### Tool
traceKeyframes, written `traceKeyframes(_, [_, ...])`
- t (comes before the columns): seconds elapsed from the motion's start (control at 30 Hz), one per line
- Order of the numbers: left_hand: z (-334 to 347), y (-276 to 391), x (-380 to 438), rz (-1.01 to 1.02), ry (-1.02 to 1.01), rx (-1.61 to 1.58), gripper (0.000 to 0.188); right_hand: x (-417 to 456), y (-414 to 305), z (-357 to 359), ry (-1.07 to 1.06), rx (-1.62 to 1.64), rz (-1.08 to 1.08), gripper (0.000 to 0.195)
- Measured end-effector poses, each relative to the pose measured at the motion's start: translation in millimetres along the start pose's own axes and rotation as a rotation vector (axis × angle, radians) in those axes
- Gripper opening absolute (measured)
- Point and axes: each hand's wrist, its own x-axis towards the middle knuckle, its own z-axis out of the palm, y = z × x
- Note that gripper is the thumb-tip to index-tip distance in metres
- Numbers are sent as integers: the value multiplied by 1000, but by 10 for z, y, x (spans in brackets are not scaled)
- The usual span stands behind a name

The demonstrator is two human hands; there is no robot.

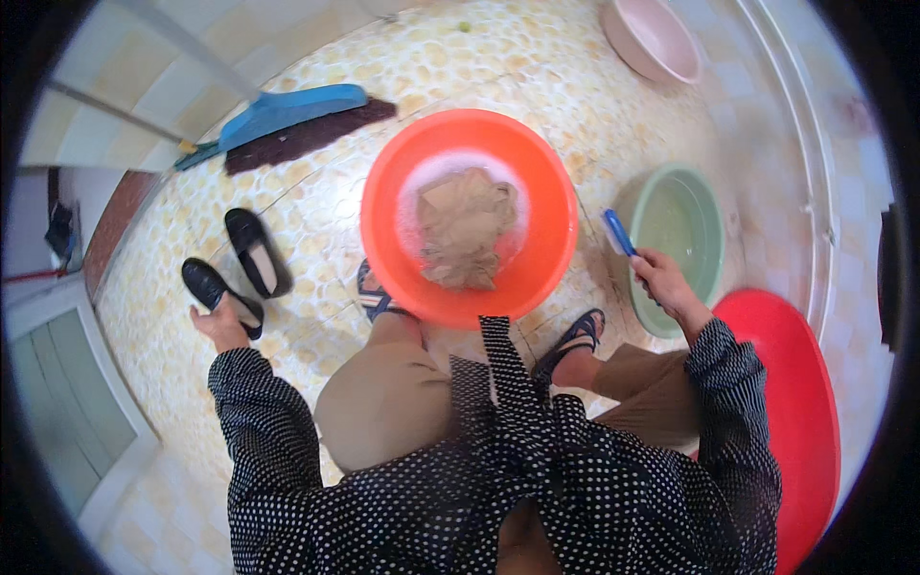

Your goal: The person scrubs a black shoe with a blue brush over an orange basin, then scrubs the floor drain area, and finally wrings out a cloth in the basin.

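Observation:
My right hand (663,282) grips a blue scrub brush (619,231) by its handle, over the near left rim of a green plastic basin (721,251) that holds liquid. My left hand (220,321) overlaps one black slip-on shoe (206,280); whether it touches the shoe I cannot tell, but its fingers are apart. The other black shoe (246,233) stands just to the right of it on the floor. In front of me, between my feet, an orange plastic basin (557,223) holds sudsy water and a crumpled tan cloth (463,223).
A pink basin (654,43) is at the upper right, and a large red tub (798,424) is beside my right arm. A blue dustpan (287,108) and a dark-bristled broom (309,136) lie at the upper left, near the wall. A pale door (72,395) stands at the far left.

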Motion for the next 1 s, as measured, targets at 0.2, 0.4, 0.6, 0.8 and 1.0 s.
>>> traceKeyframes(0.2, [171, -178, 168, -85, 101, -85, 52, 4, 117, -43, 78, -36, -16, 27])
traceKeyframes(0.4, [72, -127, 247, -155, 211, -148, 72, 74, 72, 11, 60, -16, -58, 28])
traceKeyframes(0.6, [618, 156, -59, -271, 300, -304, 80, 67, 116, 55, 123, 73, -88, 30])
traceKeyframes(0.8, [693, 379, -131, -197, 171, -244, 78, 331, 233, -22, 94, 126, -162, 31])
traceKeyframes(1.0, [932, 279, -916, -283, 139, -170, 74, 585, -41, 22, 191, 454, -244, 35])
